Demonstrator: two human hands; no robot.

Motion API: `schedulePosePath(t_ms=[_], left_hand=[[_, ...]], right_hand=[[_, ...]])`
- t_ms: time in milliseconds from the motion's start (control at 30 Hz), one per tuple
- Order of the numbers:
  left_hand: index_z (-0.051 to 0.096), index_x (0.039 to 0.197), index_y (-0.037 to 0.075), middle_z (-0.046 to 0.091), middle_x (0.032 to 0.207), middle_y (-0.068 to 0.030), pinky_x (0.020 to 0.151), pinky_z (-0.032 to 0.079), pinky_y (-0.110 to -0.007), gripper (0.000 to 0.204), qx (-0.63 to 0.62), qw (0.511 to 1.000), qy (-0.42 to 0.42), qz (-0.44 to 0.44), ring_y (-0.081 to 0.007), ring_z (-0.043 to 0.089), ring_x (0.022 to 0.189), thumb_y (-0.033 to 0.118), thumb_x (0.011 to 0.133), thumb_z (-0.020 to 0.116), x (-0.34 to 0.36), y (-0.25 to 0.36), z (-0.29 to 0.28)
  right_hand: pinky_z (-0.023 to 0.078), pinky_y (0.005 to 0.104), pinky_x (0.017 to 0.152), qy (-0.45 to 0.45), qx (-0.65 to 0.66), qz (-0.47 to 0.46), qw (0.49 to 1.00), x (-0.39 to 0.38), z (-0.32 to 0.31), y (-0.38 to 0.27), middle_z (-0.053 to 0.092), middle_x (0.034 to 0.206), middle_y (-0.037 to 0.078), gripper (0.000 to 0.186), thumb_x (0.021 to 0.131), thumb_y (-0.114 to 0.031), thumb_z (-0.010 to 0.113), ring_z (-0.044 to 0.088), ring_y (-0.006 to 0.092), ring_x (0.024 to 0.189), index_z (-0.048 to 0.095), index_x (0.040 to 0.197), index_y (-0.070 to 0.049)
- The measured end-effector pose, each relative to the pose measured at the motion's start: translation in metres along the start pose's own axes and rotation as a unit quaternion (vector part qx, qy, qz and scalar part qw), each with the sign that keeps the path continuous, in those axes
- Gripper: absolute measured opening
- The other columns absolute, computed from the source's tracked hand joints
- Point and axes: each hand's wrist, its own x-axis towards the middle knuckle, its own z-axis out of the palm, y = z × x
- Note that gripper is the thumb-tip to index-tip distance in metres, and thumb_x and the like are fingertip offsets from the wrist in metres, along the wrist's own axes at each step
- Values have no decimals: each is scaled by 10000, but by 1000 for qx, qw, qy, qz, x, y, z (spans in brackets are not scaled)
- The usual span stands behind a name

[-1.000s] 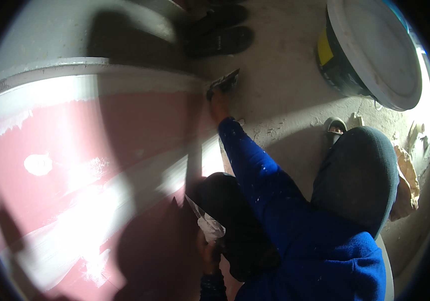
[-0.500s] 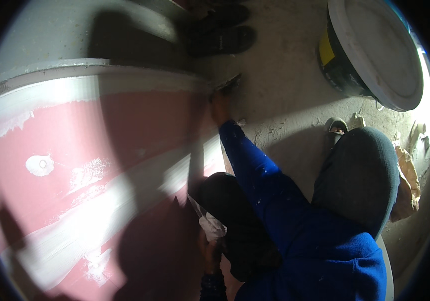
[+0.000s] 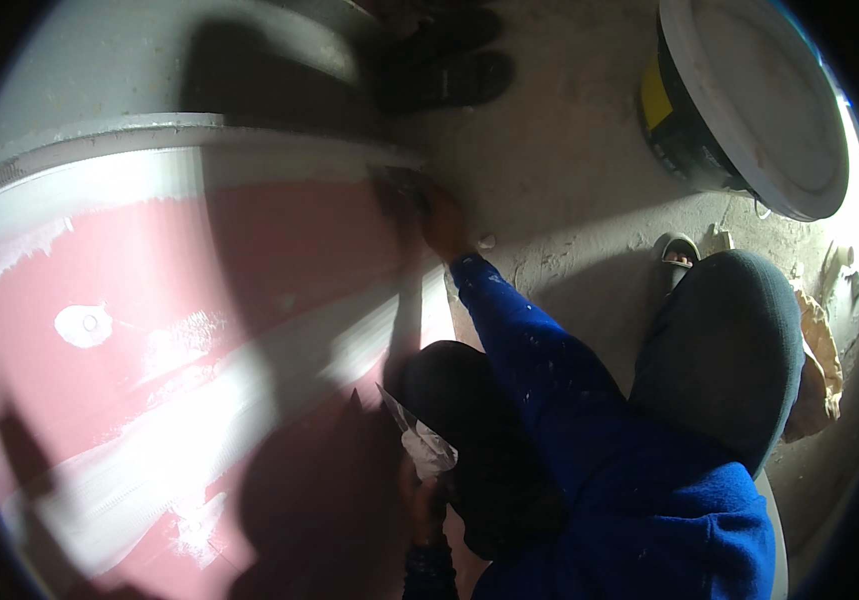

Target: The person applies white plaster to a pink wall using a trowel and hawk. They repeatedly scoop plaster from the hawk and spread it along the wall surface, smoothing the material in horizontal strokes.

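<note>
My right hand (image 3: 442,218), at the end of a blue sleeve, closes around a putty knife (image 3: 401,184). Its dark blade lies against the right end of a white filler band (image 3: 139,180) along the edge of the pink plasterboard (image 3: 139,260). This spot is in shadow, so the blade's exact contact is hard to see. Low in the view, beside my dark-clad knee (image 3: 449,390), my left hand (image 3: 423,505) is closed on a flat blade with white putty (image 3: 427,450) on it. Its handle is hidden in the fingers.
A large lidded bucket (image 3: 759,110) stands on the floor at the upper right. Dark slippers (image 3: 449,80) lie near the top. My slippered foot (image 3: 679,250) rests on the dusty floor, with a crumpled brown paper bag (image 3: 817,370) beside my right knee.
My right hand has turned the putty knife from pointing right, over the floor side, to lie leftward against the board's edge band. My left hand has hardly moved.
</note>
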Motion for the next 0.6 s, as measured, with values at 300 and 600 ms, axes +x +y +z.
schedulePosePath(t_ms=[300, 600], left_hand=[[499, 1351, -13, 623, 960, -68, 547, 481, -264, 694, -14, 1000, 13, -1, -125, 604, 689, 459, 869, 664, -1, -10, -4], [462, 1402, -21, 614, 1145, -72, 664, 518, -256, 816, -27, 999, -12, -24, -119, 622, 859, 505, 838, 729, 2, -5, -8]], right_hand=[[479, 482, 1026, -50, -88, 9, 995, 5, 23, 9, 627, 1316, 218, 465, 951, -124, 538, 606, 426, 1176, 553, 1415, -105], [473, 472, 1023, -108, -30, -32, 993, -18, -15, -1, 647, 1244, 251, 351, 969, -138, 529, 598, 434, 1170, 620, 1287, -20]])
